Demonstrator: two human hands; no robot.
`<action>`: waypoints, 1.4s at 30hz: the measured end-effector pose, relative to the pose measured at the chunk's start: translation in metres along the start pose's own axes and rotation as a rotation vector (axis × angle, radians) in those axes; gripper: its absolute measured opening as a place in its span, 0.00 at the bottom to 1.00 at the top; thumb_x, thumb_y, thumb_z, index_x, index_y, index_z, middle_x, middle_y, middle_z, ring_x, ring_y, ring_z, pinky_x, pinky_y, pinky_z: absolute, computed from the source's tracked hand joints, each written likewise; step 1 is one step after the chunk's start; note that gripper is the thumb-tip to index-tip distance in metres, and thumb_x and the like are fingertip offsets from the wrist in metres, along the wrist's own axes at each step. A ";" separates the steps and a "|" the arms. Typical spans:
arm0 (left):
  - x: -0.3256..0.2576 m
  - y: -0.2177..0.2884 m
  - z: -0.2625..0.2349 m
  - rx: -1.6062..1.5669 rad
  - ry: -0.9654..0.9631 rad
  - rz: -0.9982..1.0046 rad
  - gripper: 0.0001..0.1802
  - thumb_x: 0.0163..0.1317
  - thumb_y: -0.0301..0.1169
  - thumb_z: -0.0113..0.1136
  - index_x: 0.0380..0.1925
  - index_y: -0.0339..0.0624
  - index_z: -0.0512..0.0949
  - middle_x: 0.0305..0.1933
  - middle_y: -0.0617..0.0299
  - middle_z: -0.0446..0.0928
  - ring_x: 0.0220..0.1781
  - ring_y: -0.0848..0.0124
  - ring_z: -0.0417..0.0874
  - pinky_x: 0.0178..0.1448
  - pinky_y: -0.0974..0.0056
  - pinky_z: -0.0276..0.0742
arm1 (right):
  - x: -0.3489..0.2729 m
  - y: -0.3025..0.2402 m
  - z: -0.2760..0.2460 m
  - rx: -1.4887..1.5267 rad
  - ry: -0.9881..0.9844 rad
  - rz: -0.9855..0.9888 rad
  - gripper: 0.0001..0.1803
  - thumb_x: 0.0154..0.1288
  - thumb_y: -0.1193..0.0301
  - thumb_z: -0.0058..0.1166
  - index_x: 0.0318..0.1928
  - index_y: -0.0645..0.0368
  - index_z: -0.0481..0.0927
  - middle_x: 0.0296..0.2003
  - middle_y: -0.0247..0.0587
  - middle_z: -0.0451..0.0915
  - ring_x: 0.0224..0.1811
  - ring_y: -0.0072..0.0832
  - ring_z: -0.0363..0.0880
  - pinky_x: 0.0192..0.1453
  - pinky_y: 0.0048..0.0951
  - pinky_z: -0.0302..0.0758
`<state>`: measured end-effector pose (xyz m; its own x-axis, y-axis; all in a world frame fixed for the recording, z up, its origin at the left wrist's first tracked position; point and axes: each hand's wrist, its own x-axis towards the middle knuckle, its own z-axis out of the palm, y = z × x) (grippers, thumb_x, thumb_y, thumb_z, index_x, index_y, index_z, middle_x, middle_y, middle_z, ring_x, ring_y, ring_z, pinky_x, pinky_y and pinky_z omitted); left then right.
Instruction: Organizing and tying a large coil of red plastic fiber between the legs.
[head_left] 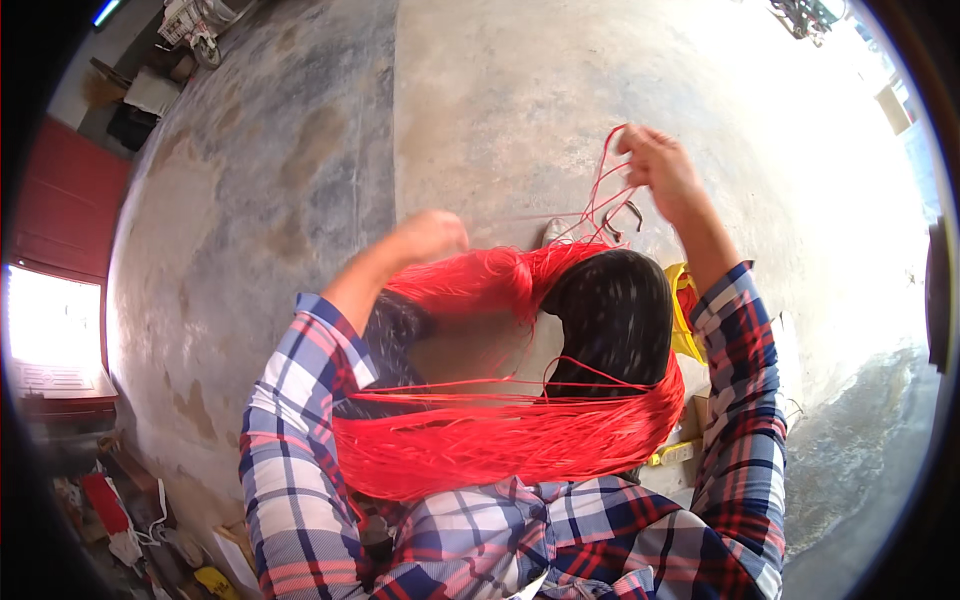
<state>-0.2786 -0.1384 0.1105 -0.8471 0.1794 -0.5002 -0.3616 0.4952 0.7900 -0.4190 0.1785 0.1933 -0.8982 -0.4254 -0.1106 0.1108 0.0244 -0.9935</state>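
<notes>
While the right hand (655,165) pinches a few red strands (605,185) up from the red hank (500,440) across the lap, the left hand (430,235) closes on its bunch; separating them seemingly needs steady tension

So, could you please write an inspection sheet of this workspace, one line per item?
Surface: bare grey concrete floor, stained.
Job's things: thick red bundle of thin plastic cord looped across the lap and knees.
Clutter: yellow object beside the right knee; small items at lower left, too small to tell.
Hands: left hand on the bundle; right hand raised, pinching a few red strands.
Cables: nothing seen.
Surroundings: red wall panel, bright window at left.
</notes>
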 end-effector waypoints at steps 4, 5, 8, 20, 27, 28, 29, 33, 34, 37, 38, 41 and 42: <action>-0.018 -0.005 -0.043 -0.571 0.292 -0.064 0.09 0.64 0.34 0.50 0.32 0.40 0.74 0.15 0.76 0.56 0.12 0.86 0.52 0.14 0.75 0.45 | 0.016 -0.020 -0.076 0.024 0.339 -0.119 0.14 0.68 0.61 0.51 0.30 0.57 0.77 0.18 0.22 0.59 0.15 0.11 0.52 0.16 0.16 0.49; -0.022 -0.014 -0.052 -0.572 0.295 -0.064 0.09 0.64 0.34 0.50 0.32 0.40 0.74 0.15 0.76 0.56 0.12 0.86 0.52 0.14 0.75 0.45 | 0.021 -0.023 -0.098 0.056 0.390 -0.155 0.14 0.68 0.61 0.51 0.31 0.58 0.77 0.17 0.22 0.58 0.15 0.11 0.51 0.16 0.17 0.49; -0.030 -0.038 -0.074 -0.731 0.479 -0.160 0.08 0.65 0.32 0.48 0.32 0.40 0.73 0.15 0.77 0.56 0.12 0.85 0.52 0.13 0.74 0.45 | 0.016 -0.058 -0.140 0.072 0.544 -0.324 0.14 0.70 0.64 0.49 0.33 0.63 0.76 0.16 0.21 0.57 0.15 0.11 0.50 0.16 0.17 0.48; -0.030 0.022 0.058 0.691 0.114 0.429 0.23 0.50 0.41 0.64 0.43 0.38 0.76 0.50 0.46 0.73 0.55 0.51 0.71 0.58 0.50 0.67 | -0.027 -0.044 -0.122 0.003 0.427 -0.150 0.17 0.70 0.60 0.48 0.35 0.62 0.78 0.16 0.18 0.54 0.16 0.10 0.49 0.18 0.18 0.48; -0.093 0.006 0.175 -0.042 -0.862 0.246 0.29 0.73 0.48 0.30 0.55 0.34 0.69 0.59 0.44 0.70 0.59 0.55 0.71 0.64 0.57 0.63 | -0.023 -0.050 -0.098 -0.492 0.177 -0.118 0.16 0.70 0.60 0.49 0.34 0.57 0.82 0.17 0.20 0.64 0.15 0.11 0.54 0.18 0.19 0.53; -0.109 0.012 0.177 -0.240 -0.800 0.288 0.28 0.75 0.45 0.27 0.57 0.33 0.68 0.57 0.44 0.72 0.56 0.57 0.73 0.64 0.59 0.63 | -0.020 -0.061 -0.115 -0.465 0.197 -0.252 0.14 0.69 0.63 0.48 0.34 0.57 0.83 0.17 0.20 0.66 0.15 0.11 0.53 0.18 0.19 0.53; -0.106 0.004 0.176 -0.102 -0.878 0.274 0.28 0.74 0.47 0.29 0.58 0.35 0.66 0.59 0.44 0.70 0.60 0.56 0.71 0.66 0.60 0.61 | -0.022 -0.079 -0.129 -0.478 0.340 -0.458 0.12 0.67 0.68 0.45 0.36 0.57 0.83 0.17 0.19 0.64 0.17 0.12 0.53 0.20 0.18 0.54; -0.127 0.032 0.161 0.083 -0.801 0.130 0.33 0.72 0.48 0.26 0.67 0.34 0.53 0.69 0.44 0.59 0.69 0.53 0.62 0.71 0.59 0.56 | -0.034 -0.146 -0.187 -0.219 0.641 -0.798 0.17 0.61 0.75 0.43 0.47 0.66 0.79 0.22 0.21 0.62 0.23 0.12 0.56 0.29 0.15 0.57; -0.128 0.028 0.164 0.077 -0.794 0.136 0.32 0.72 0.47 0.27 0.66 0.35 0.54 0.66 0.43 0.62 0.67 0.51 0.64 0.68 0.58 0.59 | -0.039 -0.149 -0.180 -0.182 0.671 -0.773 0.17 0.60 0.76 0.43 0.48 0.66 0.79 0.22 0.21 0.62 0.23 0.11 0.56 0.29 0.14 0.57; -0.130 0.032 0.160 0.093 -0.768 0.173 0.29 0.72 0.46 0.29 0.62 0.35 0.58 0.59 0.42 0.68 0.62 0.48 0.68 0.63 0.54 0.63 | -0.036 -0.111 -0.125 -0.561 0.388 -0.313 0.13 0.66 0.72 0.43 0.43 0.64 0.80 0.19 0.20 0.61 0.19 0.11 0.54 0.23 0.16 0.54; -0.131 0.033 0.158 0.113 -0.751 0.199 0.27 0.72 0.46 0.31 0.59 0.35 0.62 0.55 0.42 0.71 0.59 0.47 0.70 0.60 0.53 0.64 | -0.036 -0.101 -0.103 -0.658 0.293 -0.150 0.14 0.69 0.68 0.45 0.42 0.63 0.81 0.17 0.20 0.61 0.17 0.12 0.53 0.21 0.18 0.52; -0.130 0.026 0.157 0.153 -0.708 0.192 0.26 0.72 0.47 0.33 0.55 0.34 0.65 0.49 0.42 0.73 0.53 0.47 0.73 0.57 0.52 0.65 | -0.042 -0.091 -0.073 -0.392 0.079 -0.222 0.19 0.70 0.57 0.49 0.35 0.61 0.81 0.13 0.21 0.60 0.15 0.12 0.56 0.19 0.17 0.53; -0.132 0.019 0.156 0.155 -0.718 0.198 0.26 0.72 0.47 0.33 0.55 0.34 0.65 0.49 0.42 0.73 0.53 0.47 0.73 0.57 0.52 0.65 | -0.046 -0.089 -0.070 -0.397 0.088 -0.218 0.19 0.70 0.57 0.49 0.35 0.61 0.81 0.13 0.21 0.60 0.15 0.12 0.56 0.19 0.17 0.53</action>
<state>-0.1131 -0.0203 0.1359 -0.4103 0.7599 -0.5042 -0.1260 0.5003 0.8566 -0.4177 0.2588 0.2850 -0.9170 -0.3811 0.1176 -0.2412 0.2951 -0.9245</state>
